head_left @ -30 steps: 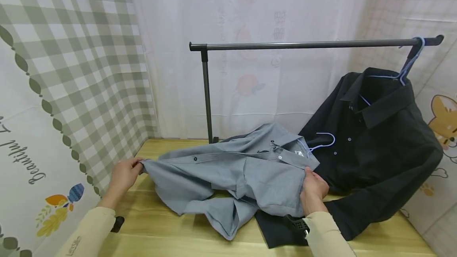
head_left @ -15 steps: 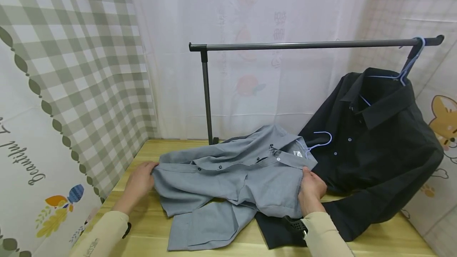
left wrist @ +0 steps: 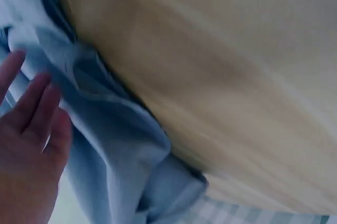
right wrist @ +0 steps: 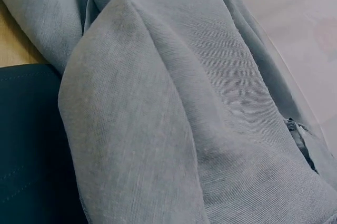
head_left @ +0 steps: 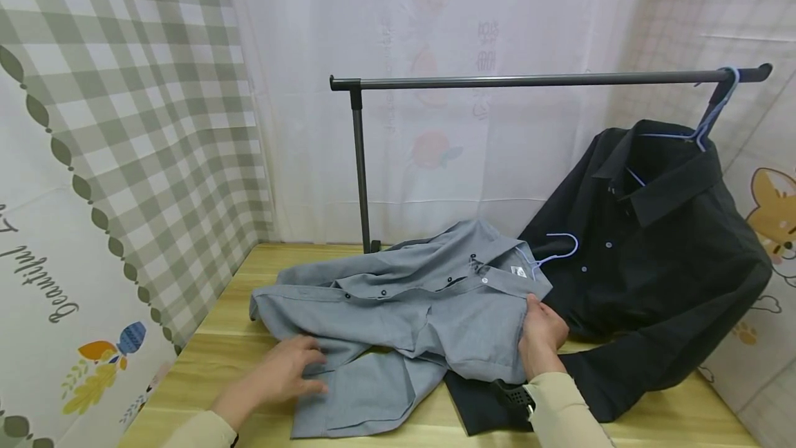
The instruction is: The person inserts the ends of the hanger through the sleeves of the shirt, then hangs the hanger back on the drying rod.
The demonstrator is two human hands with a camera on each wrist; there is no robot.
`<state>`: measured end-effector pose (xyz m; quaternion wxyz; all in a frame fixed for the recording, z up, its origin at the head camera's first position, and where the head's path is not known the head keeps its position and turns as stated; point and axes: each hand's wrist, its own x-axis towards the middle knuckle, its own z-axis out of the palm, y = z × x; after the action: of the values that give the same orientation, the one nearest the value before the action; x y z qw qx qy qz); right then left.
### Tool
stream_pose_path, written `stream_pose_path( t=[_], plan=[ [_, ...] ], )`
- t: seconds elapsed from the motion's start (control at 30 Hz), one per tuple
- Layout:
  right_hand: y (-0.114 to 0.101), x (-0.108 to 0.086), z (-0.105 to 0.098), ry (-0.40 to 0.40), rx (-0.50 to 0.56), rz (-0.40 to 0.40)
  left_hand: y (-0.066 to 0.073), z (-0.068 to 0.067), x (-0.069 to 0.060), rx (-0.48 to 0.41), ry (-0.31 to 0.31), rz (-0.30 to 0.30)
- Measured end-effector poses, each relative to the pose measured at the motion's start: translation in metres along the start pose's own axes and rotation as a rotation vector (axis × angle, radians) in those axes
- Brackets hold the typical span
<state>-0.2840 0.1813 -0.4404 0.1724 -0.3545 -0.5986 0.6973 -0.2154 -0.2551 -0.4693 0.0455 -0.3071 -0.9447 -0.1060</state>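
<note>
A grey button shirt [head_left: 385,316] lies spread across the wooden table, its collar toward the right and its hem toward the left. A light blue hanger [head_left: 562,246] sits in its neck, with the hook sticking out. My right hand [head_left: 542,330] pinches the shirt near the collar and shoulder; the right wrist view shows only the grey cloth [right wrist: 142,103] and no fingers. My left hand [head_left: 282,372] is over the lower part of the shirt beside the sleeve, fingers spread. In the left wrist view the left hand [left wrist: 34,129] holds nothing, close to the folded cloth [left wrist: 121,134].
Behind the shirt stands a dark metal rack, its bar [head_left: 528,81] running left to right. At its right end a black shirt [head_left: 665,240] hangs on a blue hanger [head_left: 703,131], one sleeve on the table [head_left: 224,344]. A checked curtain [head_left: 155,88] borders the left.
My left hand has let go of the shirt's hem and moved right and toward the front. The hem first shifted right, and the sleeve now lies flatter. My right hand has barely moved.
</note>
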Motion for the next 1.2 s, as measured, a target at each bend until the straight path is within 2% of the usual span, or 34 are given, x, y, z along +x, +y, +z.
stream_pose_path(
  t=[0.07,0.13,0.23,0.4,0.5,0.57,0.67,0.77,0.83,1.0,1.2],
  plan=[
    [0.001,0.0,0.0,0.003,-0.006,-0.011,0.002,0.005,-0.003,-0.017,-0.062,0.024],
    [0.002,0.0,-0.001,0.004,-0.008,-0.021,0.003,0.009,-0.004,-0.024,-0.078,0.046],
    [0.002,0.001,-0.001,0.008,-0.002,-0.028,0.001,0.014,-0.005,-0.037,-0.04,0.092],
    [0.002,0.001,-0.001,0.011,0.009,-0.011,-0.001,0.016,-0.003,-0.066,0.044,0.206],
    [0.003,0.002,-0.001,0.015,0.014,-0.01,0.0,0.017,-0.001,-0.053,0.056,0.244],
    [0.004,0.002,-0.001,0.015,0.018,-0.004,0.002,0.017,-0.001,-0.05,0.03,0.229],
    [0.005,0.002,-0.001,0.001,0.018,-0.002,0.005,0.016,-0.003,-0.066,-0.05,0.137],
    [0.006,0.002,-0.002,-0.021,0.009,-0.008,0.007,0.016,-0.006,-0.07,-0.076,0.084],
    [0.006,0.001,-0.002,-0.029,0.006,-0.012,0.008,0.017,-0.008,-0.049,-0.041,0.117],
    [0.006,0.001,-0.004,-0.027,0.014,0.004,0.007,0.023,-0.01,0.009,0.103,0.256],
    [0.008,-0.001,-0.003,-0.021,0.023,0.008,0.003,0.027,-0.011,0.062,0.164,0.313]
  ],
)
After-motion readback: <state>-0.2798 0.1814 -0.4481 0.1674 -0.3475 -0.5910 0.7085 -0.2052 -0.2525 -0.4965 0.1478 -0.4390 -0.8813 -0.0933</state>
